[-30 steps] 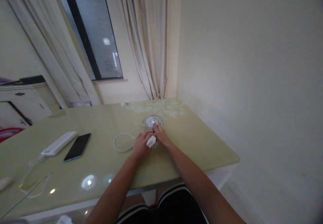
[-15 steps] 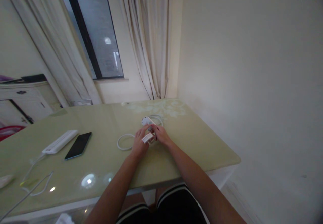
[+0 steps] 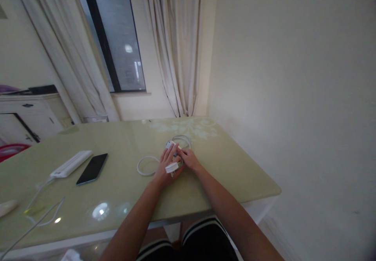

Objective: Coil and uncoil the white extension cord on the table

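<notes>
My left hand (image 3: 165,170) is closed around a bundled white power cord, its fingers pointing away from me over the near end of a white power strip (image 3: 169,144). A white plug (image 3: 172,168) with metal prongs sits against this hand, prongs towards me. My right hand (image 3: 189,159) meets it from the right, thumb and fingers pinched at the same bundle; the exact grip is partly hidden. One loop of white cord (image 3: 141,171) lies left of the hands, and another loop (image 3: 188,140) lies just beyond them.
Left on the glass-topped table (image 3: 126,196) are a dark phone (image 3: 92,169) and a long white power strip (image 3: 72,164) with its cable. A white object (image 3: 7,208) sits at the far left edge. A wall (image 3: 288,96) borders the right side.
The plug has turned, so its prongs now show towards me. My left fingers have stretched further over the power strip. My right hand stays almost in place.
</notes>
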Available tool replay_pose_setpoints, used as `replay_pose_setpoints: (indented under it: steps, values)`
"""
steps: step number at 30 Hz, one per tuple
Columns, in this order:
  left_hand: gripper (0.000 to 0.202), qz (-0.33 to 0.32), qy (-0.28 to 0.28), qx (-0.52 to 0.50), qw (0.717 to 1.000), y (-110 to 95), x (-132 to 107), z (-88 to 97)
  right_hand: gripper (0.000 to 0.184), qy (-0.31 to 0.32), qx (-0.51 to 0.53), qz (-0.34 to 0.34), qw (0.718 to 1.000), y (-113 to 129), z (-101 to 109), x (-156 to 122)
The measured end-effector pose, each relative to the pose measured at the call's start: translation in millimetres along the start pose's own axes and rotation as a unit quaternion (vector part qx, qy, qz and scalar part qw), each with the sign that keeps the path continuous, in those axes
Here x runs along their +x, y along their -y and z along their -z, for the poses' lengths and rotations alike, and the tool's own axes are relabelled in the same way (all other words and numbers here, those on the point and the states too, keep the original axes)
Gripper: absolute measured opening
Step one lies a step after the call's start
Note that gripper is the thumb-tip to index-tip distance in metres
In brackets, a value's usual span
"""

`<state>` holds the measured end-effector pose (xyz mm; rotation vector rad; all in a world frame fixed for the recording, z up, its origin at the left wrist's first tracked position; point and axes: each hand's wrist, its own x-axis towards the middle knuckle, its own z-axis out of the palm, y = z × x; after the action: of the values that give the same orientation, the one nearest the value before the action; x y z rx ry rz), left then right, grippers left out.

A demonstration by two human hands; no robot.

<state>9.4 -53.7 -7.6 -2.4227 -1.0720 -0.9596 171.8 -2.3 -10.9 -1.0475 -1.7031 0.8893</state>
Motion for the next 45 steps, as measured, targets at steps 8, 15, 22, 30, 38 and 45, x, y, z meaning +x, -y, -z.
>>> replay_pose_setpoints:
  steps: [8,15,22,30,38,45]
  values:
    - [0.034,0.005,-0.002,0.002,1.000,-2.2,0.3,2.3,0.065,0.007,-0.044,0.049,0.998,5.8,4.2,-4.8]
    - [0.023,0.075,-0.051,0.016,0.996,-2.5,2.0,5.0,0.067,-0.006,-0.014,0.091,0.996,12.1,1.5,-7.9]
    - [0.028,0.248,-0.178,-0.149,0.941,3.2,0.6,6.4,0.043,-0.111,0.003,0.169,0.979,30.5,3.7,-16.5]
    - [0.043,0.335,-0.248,-0.302,0.857,7.7,7.5,17.0,0.049,-0.062,-0.139,0.143,0.978,32.4,-9.7,-23.8]
    - [0.050,0.344,-0.147,-0.442,0.816,9.0,5.8,12.8,0.057,-0.077,-0.217,0.235,0.944,31.6,-11.6,-21.7]
    - [0.052,0.335,-0.097,-0.516,0.782,12.9,3.1,2.9,0.041,-0.061,-0.188,0.259,0.945,33.7,-0.7,-21.7]
